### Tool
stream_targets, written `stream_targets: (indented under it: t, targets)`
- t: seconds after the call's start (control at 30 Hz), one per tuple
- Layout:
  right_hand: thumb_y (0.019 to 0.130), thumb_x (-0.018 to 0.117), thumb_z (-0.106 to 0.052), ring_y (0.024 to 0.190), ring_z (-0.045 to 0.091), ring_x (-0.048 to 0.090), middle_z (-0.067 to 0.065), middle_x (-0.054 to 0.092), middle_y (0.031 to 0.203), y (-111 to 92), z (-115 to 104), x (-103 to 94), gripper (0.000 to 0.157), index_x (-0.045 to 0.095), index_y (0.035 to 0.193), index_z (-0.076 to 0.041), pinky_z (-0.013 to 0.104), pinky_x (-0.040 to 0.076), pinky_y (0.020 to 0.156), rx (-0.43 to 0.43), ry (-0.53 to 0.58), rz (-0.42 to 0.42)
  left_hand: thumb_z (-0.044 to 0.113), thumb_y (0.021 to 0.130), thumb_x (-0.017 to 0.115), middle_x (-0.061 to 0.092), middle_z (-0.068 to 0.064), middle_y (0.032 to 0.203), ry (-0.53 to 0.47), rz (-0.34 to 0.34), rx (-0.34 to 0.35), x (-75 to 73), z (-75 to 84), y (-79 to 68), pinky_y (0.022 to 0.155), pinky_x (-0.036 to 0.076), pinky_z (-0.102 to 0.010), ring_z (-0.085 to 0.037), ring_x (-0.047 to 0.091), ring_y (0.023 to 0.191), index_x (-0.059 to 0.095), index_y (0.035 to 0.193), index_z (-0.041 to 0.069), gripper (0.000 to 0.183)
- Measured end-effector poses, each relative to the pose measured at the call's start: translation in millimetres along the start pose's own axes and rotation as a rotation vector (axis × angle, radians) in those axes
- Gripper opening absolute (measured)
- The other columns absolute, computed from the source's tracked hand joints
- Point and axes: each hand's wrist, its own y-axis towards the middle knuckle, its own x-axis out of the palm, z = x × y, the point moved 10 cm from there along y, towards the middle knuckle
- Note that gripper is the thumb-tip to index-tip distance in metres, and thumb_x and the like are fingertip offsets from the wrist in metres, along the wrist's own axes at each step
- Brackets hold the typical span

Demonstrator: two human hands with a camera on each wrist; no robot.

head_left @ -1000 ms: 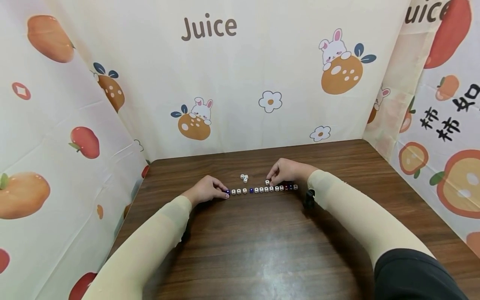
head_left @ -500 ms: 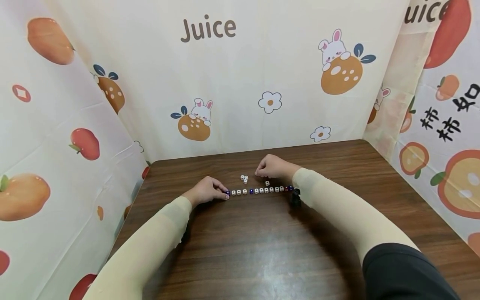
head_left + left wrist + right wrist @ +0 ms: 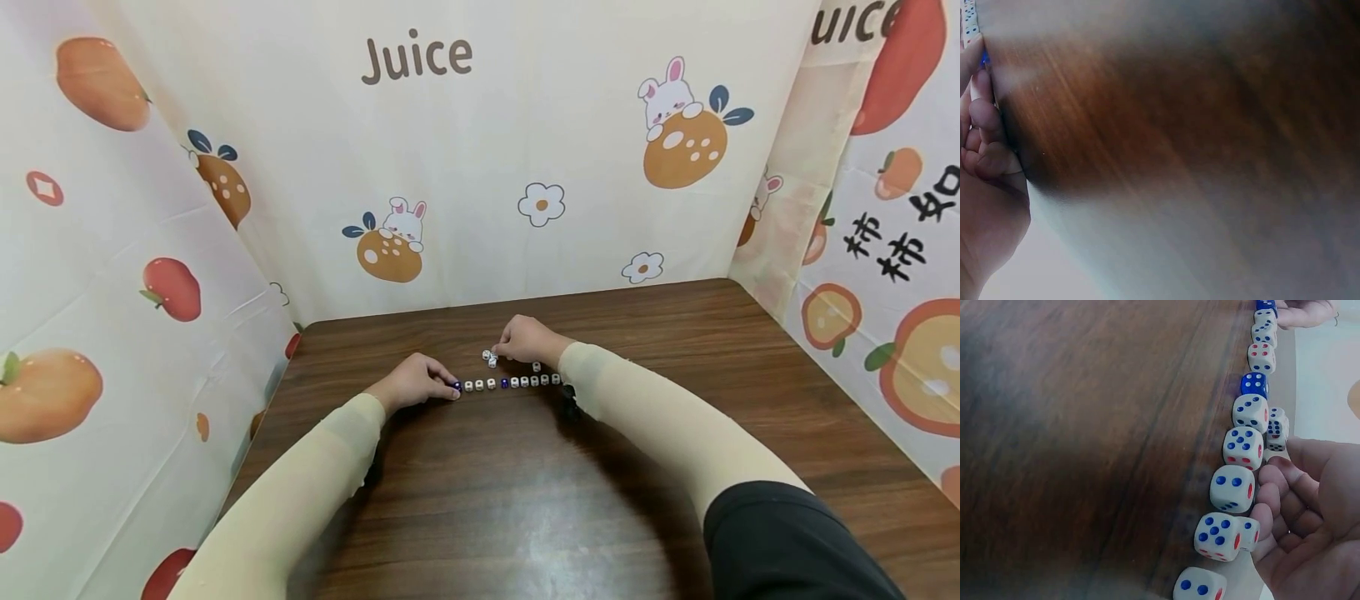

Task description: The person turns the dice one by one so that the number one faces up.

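A row of small dice, mostly white (image 3: 514,382) with a blue die (image 3: 505,383) among them, runs across the table. At its left end my left hand (image 3: 412,382) pinches a blue die (image 3: 457,387) between thumb and finger. Behind the row, my right hand (image 3: 527,340) has curled fingers at a small cluster of white dice (image 3: 492,362), its fingertips on the cluster's rightmost die. A lone white die (image 3: 536,367) stands below that hand, behind the row. My right wrist hides the row's right end. In the right wrist view, white dice (image 3: 1243,448) show blue and red pips.
The brown wooden table (image 3: 450,483) extends in front of the row. A printed cloth (image 3: 480,150) with fruit and rabbits hangs behind the table and along both sides.
My right hand has left the lone white die and moved left to the cluster. Its arm now covers the row's right end. My left hand stays on the blue die.
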Motion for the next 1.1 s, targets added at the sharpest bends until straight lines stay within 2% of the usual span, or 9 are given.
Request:
stream_targets:
  t: [0.17, 0.27, 0.4, 0.53, 0.73, 0.83, 0.93, 1.1]
  targets:
    - [0.114, 0.072, -0.032, 0.063, 0.012, 0.058, -0.001, 0.078, 0.075, -0.5, -0.6, -1.4, 0.043, 0.084, 0.076, -0.016, 0.031, 0.052, 0.071, -0.001, -0.003, -0.009, 0.021, 0.093, 0.097, 0.075, 0.007, 0.08, -0.002, 0.002, -0.007, -0.8, -0.7, -0.5, 0.061, 0.048, -0.025, -0.008, 0.054, 0.064, 0.092, 0.109, 0.013, 0.018]
    - [0.115, 0.071, -0.03, 0.064, 0.011, 0.057, 0.002, 0.086, 0.097, -1.2, -0.1, -3.1, 0.042, 0.085, 0.078, -0.015, 0.03, 0.051, 0.071, -0.009, 0.002, -0.025, 0.021, 0.093, 0.097, 0.075, 0.007, 0.08, -0.001, 0.003, -0.005, -1.4, -0.8, -1.0, 0.06, 0.048, -0.025, -0.008, 0.054, 0.063, 0.091, 0.109, 0.012, 0.019]
    - [0.115, 0.071, -0.029, 0.066, 0.011, 0.059, 0.003, 0.087, 0.117, -0.2, 3.0, -4.0, 0.04, 0.086, 0.081, -0.014, 0.028, 0.051, 0.069, -0.007, 0.012, -0.037, 0.02, 0.092, 0.097, 0.075, 0.007, 0.079, 0.002, 0.007, 0.006, -2.2, -0.7, -1.1, 0.059, 0.047, -0.024, -0.007, 0.053, 0.062, 0.091, 0.109, 0.011, 0.019]
    - [0.115, 0.071, -0.027, 0.07, 0.011, 0.063, 0.002, 0.087, 0.113, 2.3, 8.3, -3.0, 0.035, 0.087, 0.086, -0.014, 0.027, 0.053, 0.069, 0.023, 0.044, -0.041, 0.02, 0.093, 0.097, 0.075, 0.007, 0.08, -0.001, 0.003, 0.003, -2.1, -0.8, -0.7, 0.06, 0.047, -0.024, -0.007, 0.053, 0.063, 0.091, 0.109, 0.012, 0.019]
    - [0.116, 0.067, -0.025, 0.07, 0.014, 0.065, 0.004, 0.081, 0.087, 1.1, 7.8, -4.9, 0.03, 0.09, 0.102, -0.012, 0.03, 0.054, 0.07, 0.018, 0.071, -0.026, 0.021, 0.093, 0.096, 0.075, 0.007, 0.082, 0.0, 0.001, 0.012, -1.9, 0.7, 0.0, 0.062, 0.048, -0.025, -0.008, 0.054, 0.065, 0.091, 0.11, 0.011, 0.02]
    - [0.116, 0.067, -0.024, 0.076, 0.013, 0.069, 0.001, 0.083, 0.092, 1.2, 4.8, -3.6, 0.026, 0.09, 0.116, -0.013, 0.031, 0.058, 0.077, -0.008, 0.071, -0.032, 0.021, 0.093, 0.096, 0.075, 0.006, 0.082, 0.003, 0.0, 0.02, -1.7, 2.2, -0.4, 0.062, 0.047, -0.024, -0.007, 0.054, 0.066, 0.091, 0.11, 0.01, 0.021]
    - [0.116, 0.067, -0.023, 0.084, 0.013, 0.073, 0.001, 0.086, 0.106, 1.9, 2.2, -1.8, 0.025, 0.089, 0.124, -0.014, 0.034, 0.062, 0.085, -0.029, 0.058, -0.046, 0.021, 0.093, 0.096, 0.075, 0.006, 0.083, 0.001, -0.002, 0.023, -1.5, 3.0, -0.6, 0.062, 0.047, -0.025, -0.007, 0.054, 0.067, 0.091, 0.11, 0.01, 0.021]
    - [0.115, 0.068, -0.022, 0.091, 0.014, 0.073, 0.004, 0.086, 0.117, 0.3, -2.5, -2.3, 0.024, 0.09, 0.119, -0.014, 0.037, 0.062, 0.092, -0.066, 0.025, -0.056, 0.021, 0.093, 0.097, 0.075, 0.006, 0.083, -0.002, 0.0, 0.021, -1.6, 2.3, -0.8, 0.062, 0.047, -0.025, -0.007, 0.054, 0.066, 0.091, 0.11, 0.01, 0.021]
